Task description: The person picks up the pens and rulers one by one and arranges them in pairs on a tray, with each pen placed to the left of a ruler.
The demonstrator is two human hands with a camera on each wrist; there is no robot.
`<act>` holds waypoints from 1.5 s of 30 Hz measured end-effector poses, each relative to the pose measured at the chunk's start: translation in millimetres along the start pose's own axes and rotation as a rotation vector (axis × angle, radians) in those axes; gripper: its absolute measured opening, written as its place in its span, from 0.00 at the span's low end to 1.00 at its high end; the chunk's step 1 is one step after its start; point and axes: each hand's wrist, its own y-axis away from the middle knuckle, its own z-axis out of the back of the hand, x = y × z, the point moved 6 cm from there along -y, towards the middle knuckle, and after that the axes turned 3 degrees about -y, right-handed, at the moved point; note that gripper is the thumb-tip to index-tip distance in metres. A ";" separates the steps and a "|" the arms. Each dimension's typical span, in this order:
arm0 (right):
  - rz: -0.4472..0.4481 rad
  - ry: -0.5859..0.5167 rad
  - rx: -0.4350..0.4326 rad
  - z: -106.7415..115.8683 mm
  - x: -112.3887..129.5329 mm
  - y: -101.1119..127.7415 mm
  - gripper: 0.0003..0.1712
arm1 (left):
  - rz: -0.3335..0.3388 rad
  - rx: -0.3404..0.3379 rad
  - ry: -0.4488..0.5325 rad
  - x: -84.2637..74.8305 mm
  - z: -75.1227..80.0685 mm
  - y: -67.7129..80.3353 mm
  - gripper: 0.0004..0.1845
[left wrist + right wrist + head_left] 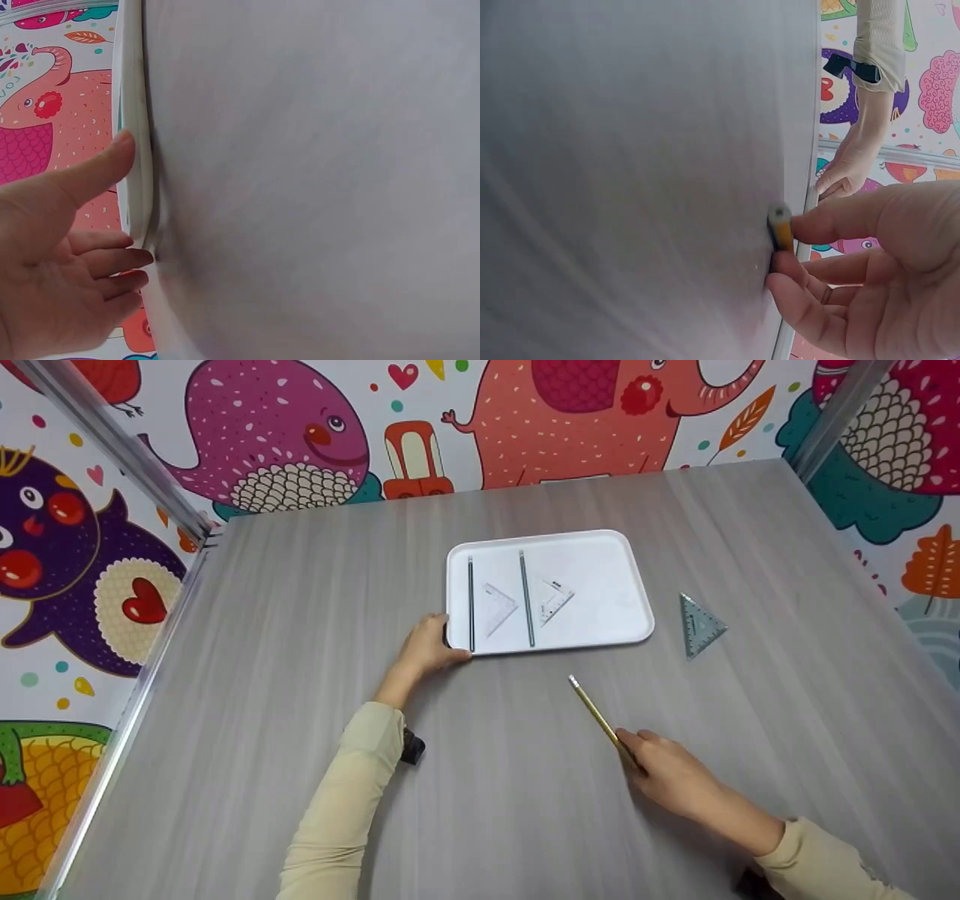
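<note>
A white tray (607, 622) lies on the table. On it are two dark pencils (471, 604) (526, 598), a clear set square (499, 607) between them and another clear set square (557, 604) right of the second pencil. My left hand (429, 646) rests at the tray's near left corner, thumb along the front edge and fingers at the left side; in the left wrist view the fingers (124, 262) look relaxed against the tray (136, 180). In front of the tray, my right hand (667, 772) pinches a yellow pencil (596, 714), its pale-tipped end pointing toward the tray.
A greenish see-through set square (701, 626) lies on the grey wood-grain table (480, 810), right of the tray. Walls with printed cartoon animals (577, 427) stand behind and at both sides, with a metal frame post (120, 442) at the left.
</note>
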 end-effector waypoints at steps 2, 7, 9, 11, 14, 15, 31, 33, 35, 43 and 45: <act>-0.009 -0.021 0.005 0.0 -0.9 -0.2 0.23 | 0.006 0.003 -0.003 0.4 0.0 -0.1 0.34; -0.051 -0.128 0.082 1.4 -7.4 -2.3 0.25 | 0.001 0.002 -0.001 0.5 -0.8 -0.1 0.34; -0.064 -0.197 0.126 2.9 -10.1 -4.1 0.24 | -0.002 -0.001 0.002 0.1 -0.7 0.1 0.34; -0.077 -0.276 0.178 4.1 -12.4 -5.5 0.22 | -0.004 -0.004 0.006 -0.2 -0.3 0.4 0.34; -0.103 -0.404 0.259 4.5 -15.5 -6.1 0.19 | -0.004 -0.007 0.011 -0.4 0.2 0.6 0.33; -0.115 -0.452 0.287 3.9 -16.5 -5.7 0.18 | -0.003 -0.007 0.010 -0.3 0.2 0.6 0.33; -0.248 -0.959 0.516 -8.2 -18.8 -0.2 0.17 | 0.004 0.000 -0.006 0.7 -0.6 0.4 0.35; -0.245 -0.980 0.530 -8.5 -17.5 -0.2 0.17 | 0.010 0.001 -0.011 0.9 -1.0 0.5 0.36; -0.246 -0.995 0.544 -9.3 -16.7 0.0 0.17 | 0.013 0.002 -0.015 1.1 -1.3 0.4 0.36; -0.232 -1.039 0.581 -9.8 -12.3 1.7 0.16 | 0.019 0.000 -0.021 1.5 -1.2 0.0 0.36; -0.231 -1.045 0.580 -9.4 -11.1 1.9 0.16 | 0.017 -0.002 -0.019 1.4 -1.0 -0.2 0.36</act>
